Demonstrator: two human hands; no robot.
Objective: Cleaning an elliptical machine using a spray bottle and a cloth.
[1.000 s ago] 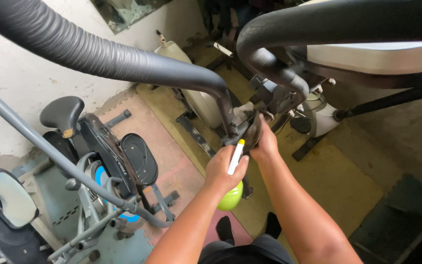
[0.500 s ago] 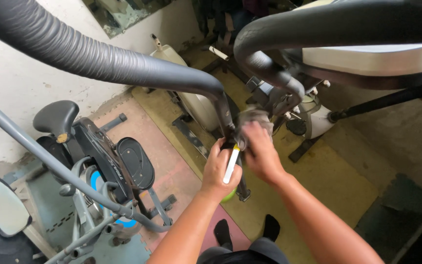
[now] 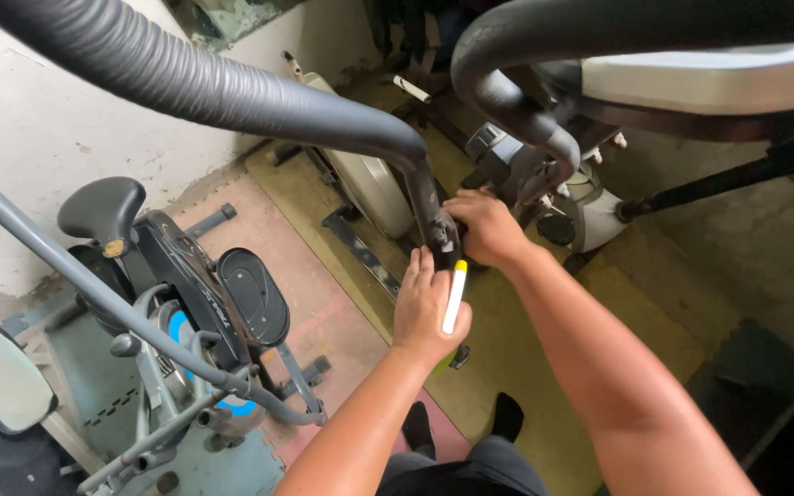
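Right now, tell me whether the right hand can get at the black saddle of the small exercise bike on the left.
Probably not from here. The right hand is at the handlebar post, and the left hand and grey bar lie between it and the saddle.

Soft even daylight, no hard shadows. Mild glare on the foam handlebar (image 3: 232, 92) near my head; it's slightly out of focus. Wide-angle bend at edges. My hands read sharp, lower-right corner dim.

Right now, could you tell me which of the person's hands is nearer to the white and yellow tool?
Left. The left hand holds the white and yellow tool against its palm; the right hand sits just above it, gripping the joint of the grey handlebar post.
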